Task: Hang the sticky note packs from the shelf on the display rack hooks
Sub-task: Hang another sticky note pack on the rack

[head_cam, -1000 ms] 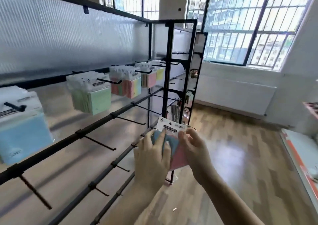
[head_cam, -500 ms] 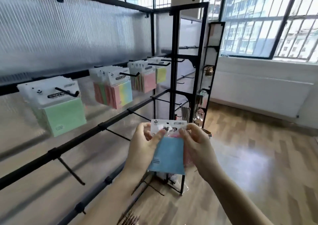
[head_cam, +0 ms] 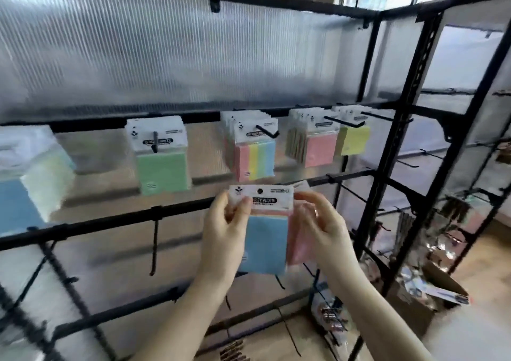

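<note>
Two flat, glossy plastic-wrapped packs held before the rack point(head_cam: 177, 217): blue pack point(head_cam: 265, 243) pinched at its white card header by left hand point(head_cam: 226, 233), pink pack point(head_cam: 297, 246) just behind, clamped in right hand point(head_cam: 323, 228). Above, five hanging bunches on thin black metal hooks point(head_cam: 266, 131). Ribbed translucent panel point(head_cam: 166, 56) behind.

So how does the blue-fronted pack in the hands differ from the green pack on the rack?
The blue-fronted pack is pinched by the left hand and right hand, off any hook; the green pack hangs on a hook in a stack. Note colour differs: blue against green. Both carry the same white header card.
</note>
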### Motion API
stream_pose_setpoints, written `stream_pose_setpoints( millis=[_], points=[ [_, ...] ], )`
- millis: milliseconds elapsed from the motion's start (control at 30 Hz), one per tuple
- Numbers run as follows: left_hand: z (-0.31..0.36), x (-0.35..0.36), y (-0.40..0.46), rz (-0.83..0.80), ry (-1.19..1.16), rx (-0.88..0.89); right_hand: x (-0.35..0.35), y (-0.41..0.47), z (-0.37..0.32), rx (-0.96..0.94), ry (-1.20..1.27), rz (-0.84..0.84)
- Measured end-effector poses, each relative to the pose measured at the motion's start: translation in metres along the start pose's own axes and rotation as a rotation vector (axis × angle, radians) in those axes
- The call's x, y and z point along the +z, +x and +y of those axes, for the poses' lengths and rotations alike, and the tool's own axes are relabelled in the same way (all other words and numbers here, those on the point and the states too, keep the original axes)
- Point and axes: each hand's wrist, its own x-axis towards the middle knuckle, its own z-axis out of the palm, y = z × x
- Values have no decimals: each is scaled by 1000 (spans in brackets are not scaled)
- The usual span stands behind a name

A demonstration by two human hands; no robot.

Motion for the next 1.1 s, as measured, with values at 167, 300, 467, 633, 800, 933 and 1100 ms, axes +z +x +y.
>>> stream_pose_setpoints(
  millis=[167,300,467,633,800,933,1100],
  points=[
    [5,-51,-9,240,124,25,53,10,-2,-14,43,-239],
    [13,-93,-16,391,227,50,96,8,-15,-51,49,-469],
    [17,-136,-21,510,297,77,144,3,-29,-40,112,-529],
    [30,-175,-16,577,314,154,180,4,-50,-69,144,-542],
    [46,-213,-8,625,295,217,218,9,-76,-133,126,-553],
    [56,-245,4,662,292,234,252,11,-96,-189,108,-527],
    [58,-280,17,694,284,248,287,11,-111,-194,68,-491]
  ],
)
